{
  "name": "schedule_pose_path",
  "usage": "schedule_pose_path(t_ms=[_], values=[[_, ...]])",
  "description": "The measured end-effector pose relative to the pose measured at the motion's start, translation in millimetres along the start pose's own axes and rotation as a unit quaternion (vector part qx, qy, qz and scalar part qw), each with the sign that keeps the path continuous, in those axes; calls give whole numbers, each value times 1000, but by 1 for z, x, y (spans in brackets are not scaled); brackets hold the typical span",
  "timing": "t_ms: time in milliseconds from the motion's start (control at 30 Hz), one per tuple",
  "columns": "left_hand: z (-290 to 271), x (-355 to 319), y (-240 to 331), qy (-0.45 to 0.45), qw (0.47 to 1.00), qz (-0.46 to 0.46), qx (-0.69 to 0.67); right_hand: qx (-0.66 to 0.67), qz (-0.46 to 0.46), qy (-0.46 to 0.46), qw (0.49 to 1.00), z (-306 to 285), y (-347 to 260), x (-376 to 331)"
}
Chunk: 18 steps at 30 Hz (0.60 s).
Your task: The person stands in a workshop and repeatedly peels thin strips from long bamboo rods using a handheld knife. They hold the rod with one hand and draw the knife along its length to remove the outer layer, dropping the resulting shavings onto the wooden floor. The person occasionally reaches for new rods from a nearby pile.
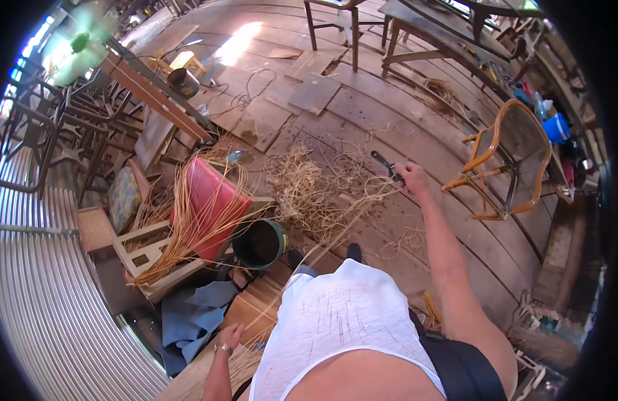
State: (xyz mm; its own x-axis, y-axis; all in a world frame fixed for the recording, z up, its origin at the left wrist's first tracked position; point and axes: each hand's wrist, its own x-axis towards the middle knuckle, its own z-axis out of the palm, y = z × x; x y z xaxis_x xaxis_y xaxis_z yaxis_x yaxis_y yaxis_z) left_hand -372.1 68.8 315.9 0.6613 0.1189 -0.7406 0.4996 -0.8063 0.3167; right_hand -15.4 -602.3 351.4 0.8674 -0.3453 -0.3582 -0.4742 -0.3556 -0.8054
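At the centre right my right hand is closed round a dark-handled tool; its exact kind is too small to tell. Pale cane strands run from beside this hand down toward my lap. My left hand, with a watch on its wrist, is low on the left, fingers curled; what they hold, if anything, does not show. A tangled heap of thin cane shavings lies on the floor ahead of my feet. Long cane strands drape over a red-padded seat to the left.
A dark green bucket stands by my feet, near blue-grey cloth. To the right is a cane-framed chair. A wooden bench stands at the far right. Stacked chair frames crowd the left, beside corrugated metal.
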Motion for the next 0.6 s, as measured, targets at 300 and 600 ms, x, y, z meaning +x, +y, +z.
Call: schedule_pose_path(t_ms=[300, 600], values=[[-3, 109, 158, 30, 972, 113, -204, -34, -103, -69, 992, 131, -16, -98], [20, 138, 386, -186, 921, 134, -317, -31, -90, -100, 990, 173, -6, -129]])
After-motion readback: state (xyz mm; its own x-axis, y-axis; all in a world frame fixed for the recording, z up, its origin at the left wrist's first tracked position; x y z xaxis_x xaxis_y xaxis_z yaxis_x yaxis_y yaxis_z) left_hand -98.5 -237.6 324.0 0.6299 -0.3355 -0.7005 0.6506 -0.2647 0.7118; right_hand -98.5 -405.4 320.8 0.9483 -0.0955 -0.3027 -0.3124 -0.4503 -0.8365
